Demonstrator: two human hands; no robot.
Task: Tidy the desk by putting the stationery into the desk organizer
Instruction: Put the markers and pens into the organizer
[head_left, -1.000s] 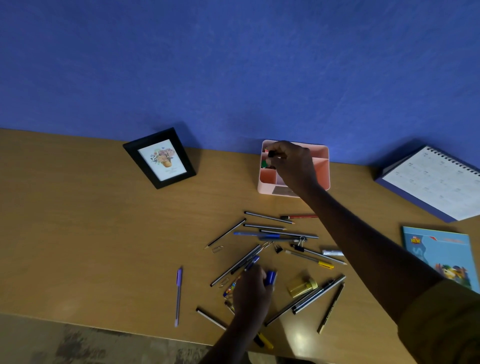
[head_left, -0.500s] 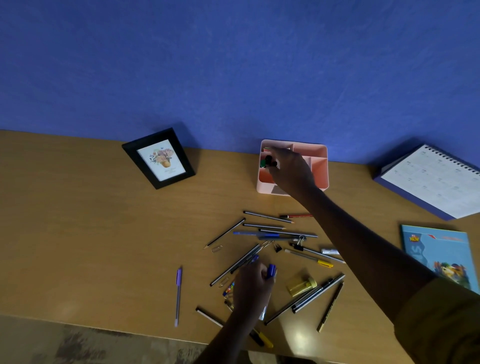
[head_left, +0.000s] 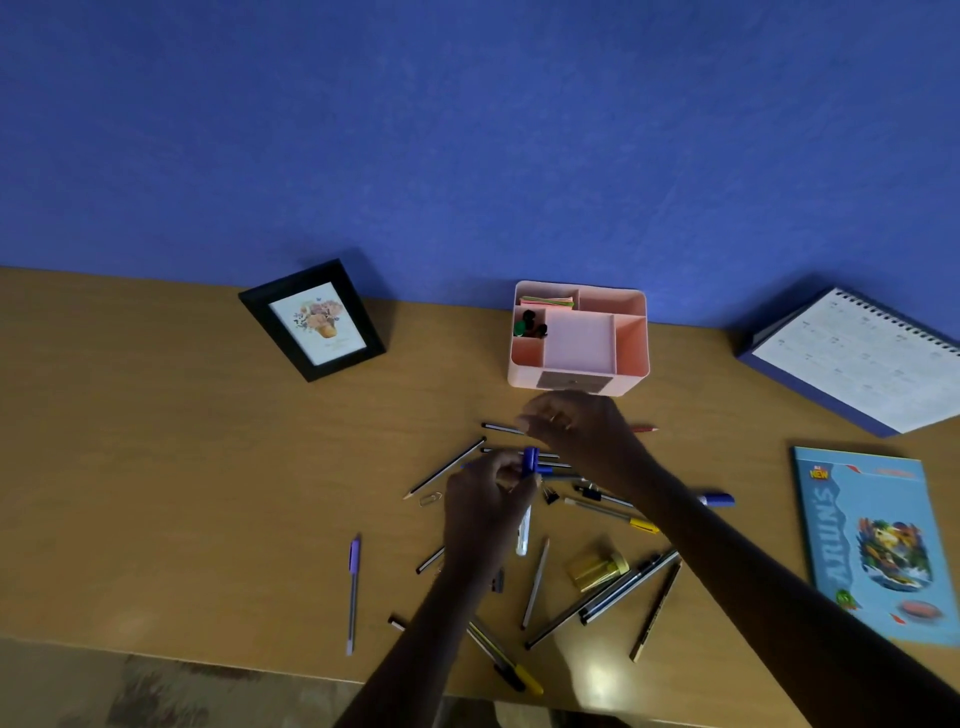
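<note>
Gripping a blue-capped pen (head_left: 525, 499) at frame centre, the left hand (head_left: 485, 512) is closing while the loosely curled, seemingly empty right hand (head_left: 574, 423) is hovering below the upper-centre organizer (head_left: 579, 376), risking scattering pens (head_left: 613, 512) off the desk (head_left: 156, 467).

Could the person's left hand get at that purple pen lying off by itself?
Probably yes. The purple pen lies alone on bare desk, left of the left hand, with nothing between them, though that hand already holds a blue-capped pen.

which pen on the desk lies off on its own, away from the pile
The purple pen, lying alone left of the left hand; the others cluster together.
</note>
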